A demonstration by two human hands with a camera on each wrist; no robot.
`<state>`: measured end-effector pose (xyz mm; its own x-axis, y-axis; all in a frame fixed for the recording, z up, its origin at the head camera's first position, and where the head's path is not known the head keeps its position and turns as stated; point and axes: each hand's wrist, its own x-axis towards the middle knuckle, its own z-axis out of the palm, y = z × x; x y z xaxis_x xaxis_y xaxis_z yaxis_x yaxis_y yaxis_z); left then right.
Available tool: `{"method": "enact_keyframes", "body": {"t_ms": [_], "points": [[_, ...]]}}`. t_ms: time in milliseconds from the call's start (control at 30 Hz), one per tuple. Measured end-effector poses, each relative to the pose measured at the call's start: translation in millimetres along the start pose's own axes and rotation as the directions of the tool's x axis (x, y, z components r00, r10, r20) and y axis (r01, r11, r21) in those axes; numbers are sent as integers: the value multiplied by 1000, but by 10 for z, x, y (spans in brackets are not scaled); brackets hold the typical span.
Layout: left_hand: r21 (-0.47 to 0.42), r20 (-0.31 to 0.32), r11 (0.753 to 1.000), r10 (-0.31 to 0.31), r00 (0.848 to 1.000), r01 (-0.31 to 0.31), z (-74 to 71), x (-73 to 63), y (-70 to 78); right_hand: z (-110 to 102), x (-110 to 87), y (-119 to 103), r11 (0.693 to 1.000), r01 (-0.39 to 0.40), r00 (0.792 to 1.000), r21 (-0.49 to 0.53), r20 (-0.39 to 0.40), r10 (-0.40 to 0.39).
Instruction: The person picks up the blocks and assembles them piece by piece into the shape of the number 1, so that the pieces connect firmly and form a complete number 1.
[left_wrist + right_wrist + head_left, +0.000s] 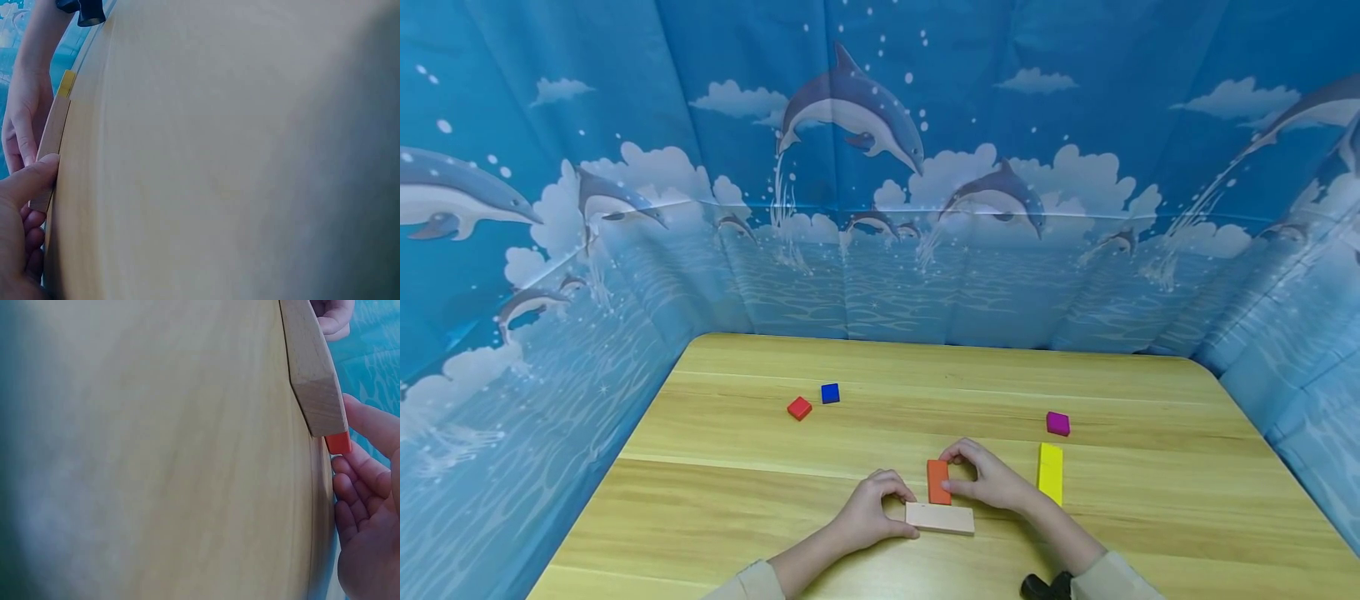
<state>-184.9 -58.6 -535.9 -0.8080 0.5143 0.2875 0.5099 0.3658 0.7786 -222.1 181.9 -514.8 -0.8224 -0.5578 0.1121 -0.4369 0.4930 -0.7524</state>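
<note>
My left hand holds the left end of a plain wooden block, thumb along the near side and fingers at the far side. Right behind that block an orange block points away from me, its near end at the wooden block's far side. My right hand pinches the orange block from its right, thumb low and fingers at the far end. In the right wrist view, only a small orange end of the block shows past the wooden one. The left wrist view has my left thumb pressed on the wooden block.
A yellow block lies right of my right hand, with a magenta block behind it. Farther back on the left are a red block and a blue block. A dolphin-print curtain surrounds the wooden table.
</note>
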Motion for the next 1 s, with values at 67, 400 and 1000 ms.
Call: {"method": "enact_keyframes", "body": {"t_ms": [67, 400, 1000], "points": [[-3, 1, 1000, -5, 1000, 5, -1, -1, 4, 1, -1, -5, 1000, -1, 1000, -2, -1, 1], [-16, 4, 1000, -15, 1000, 15, -5, -2, 15, -7, -2, -22, 1000, 12, 1000, -10, 0, -12], [-11, 14, 1000, -21, 1000, 21, -33, 0, 42, -115, -20, -86, 990, -55, 998, 132, -29, 59]]}}
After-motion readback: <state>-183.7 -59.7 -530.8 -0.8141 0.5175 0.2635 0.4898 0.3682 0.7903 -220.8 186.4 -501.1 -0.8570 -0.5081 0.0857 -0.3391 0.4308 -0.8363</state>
